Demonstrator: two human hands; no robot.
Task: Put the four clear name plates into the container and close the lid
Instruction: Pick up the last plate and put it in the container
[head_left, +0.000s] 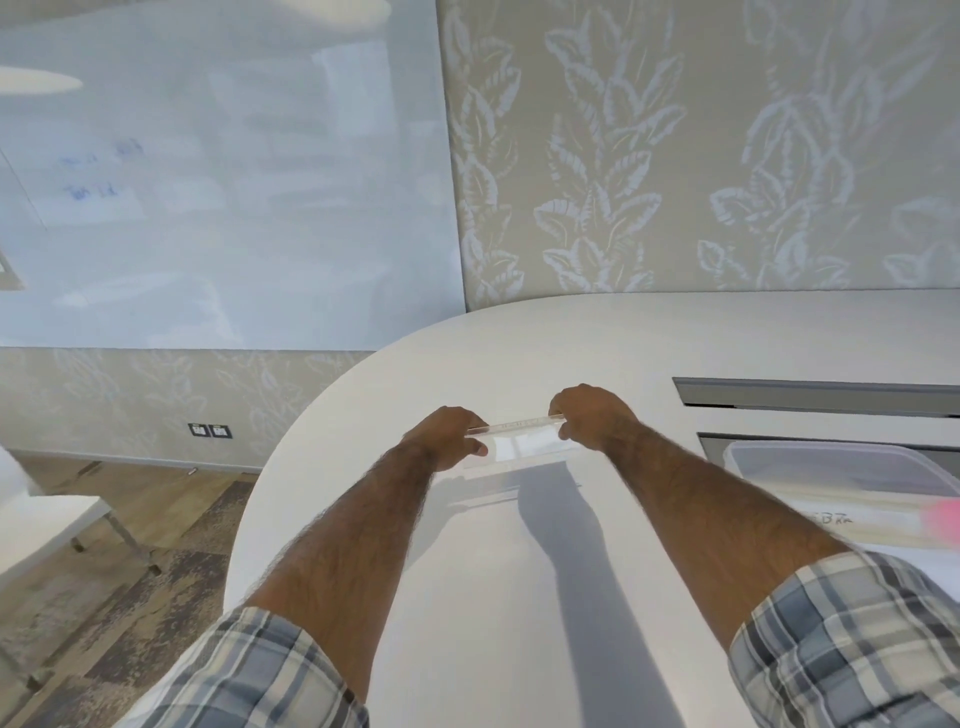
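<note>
Clear acrylic, the name plate (519, 427) is held edge-up and lengthwise between both hands, just above the white table (493, 597), at the middle of the view. Its top edge shows as a bright line, and the see-through body below is hard to separate from its shadow. I cannot tell whether this is one plate or several stacked.

The left hand (449, 436) pinches the plate's left end, with the fingers curled over the top and the thumb underneath. The right hand (592, 415) pinches the right end in the same way, knuckles up. Neither hand is spread, and both are closed on the plate.

This looks like the carrying step: a plate is picked up but not yet stowed. The clear plastic container (821, 450) sits to the right at the frame's edge, well apart from the hands and nearer the person than the grey cable slot (815, 395) in the tabletop. Whether its lid is on or off cannot be made out, and no other plates are visible.

The next move probably calls for swinging the plate to the right, keeping it level, and lowering it over the container's rim. One hand may have to let go first. Smooth acrylic can slip in a light pinch, so a firm hold on both ends matters.
</note>
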